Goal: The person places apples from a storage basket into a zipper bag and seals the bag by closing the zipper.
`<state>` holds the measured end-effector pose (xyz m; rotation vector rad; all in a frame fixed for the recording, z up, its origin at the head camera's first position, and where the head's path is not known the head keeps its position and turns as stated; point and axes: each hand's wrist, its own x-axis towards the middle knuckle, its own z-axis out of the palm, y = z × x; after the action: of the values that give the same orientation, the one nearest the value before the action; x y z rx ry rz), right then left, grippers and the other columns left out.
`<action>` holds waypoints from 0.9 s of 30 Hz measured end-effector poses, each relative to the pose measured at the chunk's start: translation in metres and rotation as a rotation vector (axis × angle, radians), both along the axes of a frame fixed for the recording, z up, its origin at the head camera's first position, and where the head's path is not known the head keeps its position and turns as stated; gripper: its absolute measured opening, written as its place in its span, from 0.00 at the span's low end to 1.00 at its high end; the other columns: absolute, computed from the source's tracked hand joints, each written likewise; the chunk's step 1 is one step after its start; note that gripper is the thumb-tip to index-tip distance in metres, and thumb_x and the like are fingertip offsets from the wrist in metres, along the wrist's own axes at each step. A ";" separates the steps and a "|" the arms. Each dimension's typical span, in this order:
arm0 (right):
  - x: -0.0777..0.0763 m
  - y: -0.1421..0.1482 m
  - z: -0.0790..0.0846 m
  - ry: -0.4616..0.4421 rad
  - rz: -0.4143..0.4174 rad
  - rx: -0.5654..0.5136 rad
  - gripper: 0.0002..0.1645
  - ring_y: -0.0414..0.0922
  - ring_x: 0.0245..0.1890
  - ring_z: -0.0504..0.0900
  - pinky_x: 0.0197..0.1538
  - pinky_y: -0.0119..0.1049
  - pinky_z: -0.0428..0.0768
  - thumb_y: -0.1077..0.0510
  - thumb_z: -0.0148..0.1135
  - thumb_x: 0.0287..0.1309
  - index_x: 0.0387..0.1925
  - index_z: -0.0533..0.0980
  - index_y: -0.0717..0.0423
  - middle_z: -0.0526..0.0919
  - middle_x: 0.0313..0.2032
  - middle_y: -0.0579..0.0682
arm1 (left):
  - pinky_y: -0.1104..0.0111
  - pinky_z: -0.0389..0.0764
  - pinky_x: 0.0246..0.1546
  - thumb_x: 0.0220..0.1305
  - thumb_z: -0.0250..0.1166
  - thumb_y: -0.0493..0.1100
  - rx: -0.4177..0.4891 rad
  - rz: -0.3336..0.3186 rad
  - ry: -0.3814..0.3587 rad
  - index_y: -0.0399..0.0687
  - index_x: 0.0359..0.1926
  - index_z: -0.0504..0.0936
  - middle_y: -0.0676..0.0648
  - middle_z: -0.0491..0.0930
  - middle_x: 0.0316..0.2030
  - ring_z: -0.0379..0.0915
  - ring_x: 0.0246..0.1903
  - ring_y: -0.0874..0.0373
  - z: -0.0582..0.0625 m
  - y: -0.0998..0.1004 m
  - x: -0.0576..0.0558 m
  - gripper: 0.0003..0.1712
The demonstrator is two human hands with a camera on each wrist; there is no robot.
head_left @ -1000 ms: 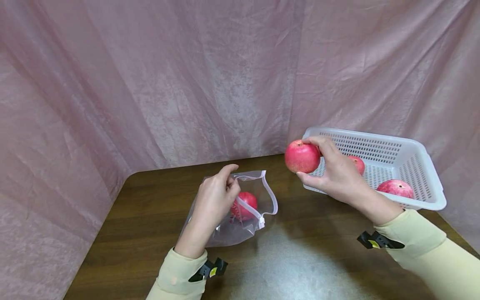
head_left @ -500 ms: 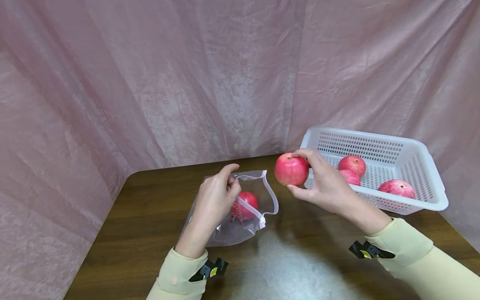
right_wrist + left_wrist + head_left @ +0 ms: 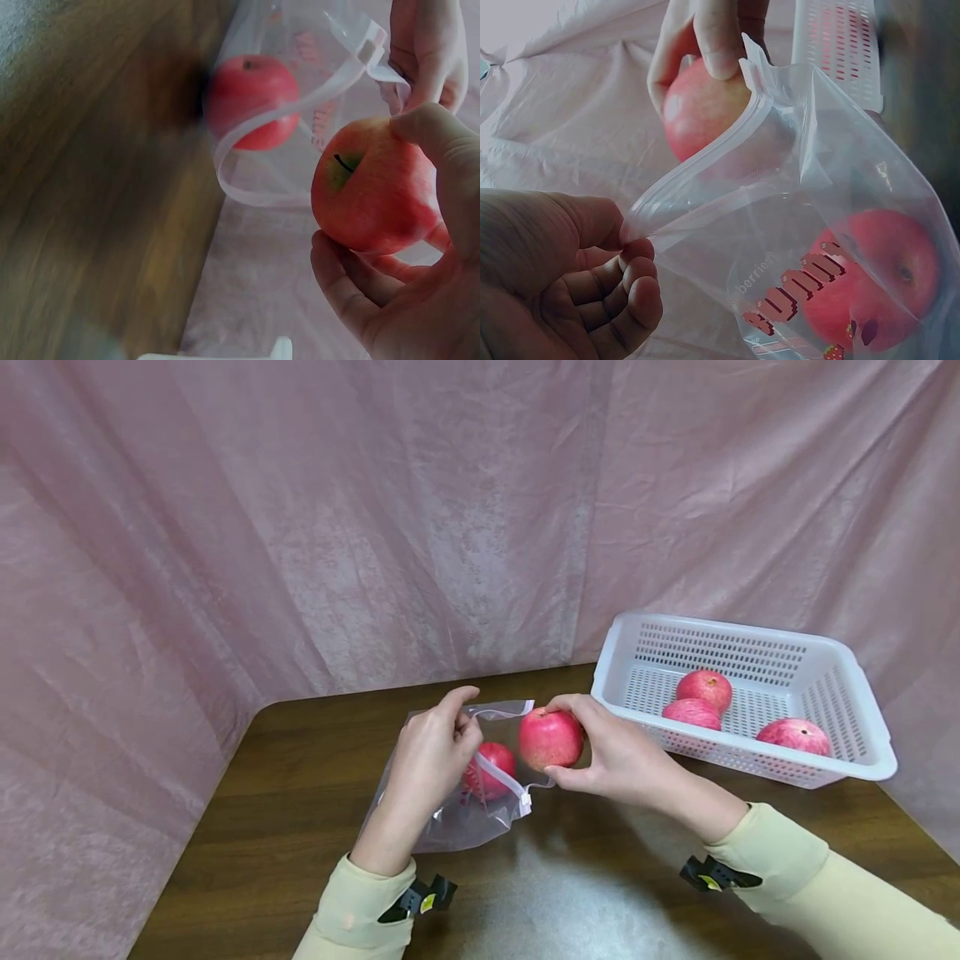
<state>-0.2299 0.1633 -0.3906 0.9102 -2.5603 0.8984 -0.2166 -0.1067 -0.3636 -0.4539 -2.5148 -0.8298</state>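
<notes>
My left hand (image 3: 431, 756) pinches the upper edge of a clear zip bag (image 3: 780, 217) between thumb and forefinger, its other fingers curled. The bag's mouth faces right and gapes, with a white slider at its near corner and red lettering on the side. Inside it lies one red apple (image 3: 874, 279). My right hand (image 3: 626, 756) grips a second red apple (image 3: 375, 184) between thumb and fingers. That apple is right at the bag's mouth, overlapping the opening in the head view; its stem shows in the right wrist view.
A white slotted plastic basket (image 3: 750, 752) stands at the right of the wooden table (image 3: 277, 810), with three apples (image 3: 793, 737) in it. A pink curtain (image 3: 450, 527) hangs close behind the table's back edge.
My right hand has carried its apple left and down from over the basket to the bag's mouth. The left hand and the bag have stayed put.
</notes>
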 end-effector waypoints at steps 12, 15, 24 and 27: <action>-0.004 -0.015 -0.009 -0.016 0.009 0.071 0.42 0.42 0.45 0.87 0.47 0.44 0.87 0.44 0.86 0.55 0.67 0.76 0.47 0.85 0.55 0.46 | 0.64 0.71 0.25 0.69 0.68 0.34 -0.012 -0.010 0.040 0.43 0.64 0.86 0.55 0.76 0.26 0.66 0.21 0.60 0.002 0.002 -0.001 0.23; -0.004 -0.019 -0.009 -0.004 -0.003 0.092 0.42 0.43 0.43 0.87 0.45 0.45 0.86 0.44 0.86 0.55 0.68 0.76 0.47 0.86 0.54 0.48 | 0.64 0.70 0.24 0.69 0.68 0.34 -0.010 -0.011 0.028 0.43 0.64 0.86 0.55 0.76 0.26 0.66 0.21 0.60 0.003 0.002 0.000 0.23; -0.001 -0.028 -0.011 -0.041 -0.033 0.122 0.41 0.44 0.39 0.85 0.41 0.43 0.84 0.42 0.87 0.53 0.66 0.79 0.45 0.79 0.55 0.49 | 0.65 0.70 0.23 0.69 0.68 0.34 -0.003 -0.025 0.002 0.43 0.65 0.85 0.54 0.76 0.27 0.65 0.21 0.60 0.002 0.001 0.001 0.24; 0.001 -0.031 -0.012 -0.066 -0.042 0.118 0.40 0.43 0.36 0.83 0.40 0.42 0.83 0.43 0.86 0.54 0.66 0.80 0.44 0.75 0.54 0.50 | 0.65 0.70 0.23 0.69 0.68 0.34 0.001 -0.032 0.011 0.43 0.65 0.85 0.54 0.76 0.27 0.65 0.21 0.61 0.002 0.001 0.002 0.24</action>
<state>-0.2291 0.1323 -0.4023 0.8694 -2.7032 0.7857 -0.2148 -0.1061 -0.3615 -0.4978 -2.5030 -0.8384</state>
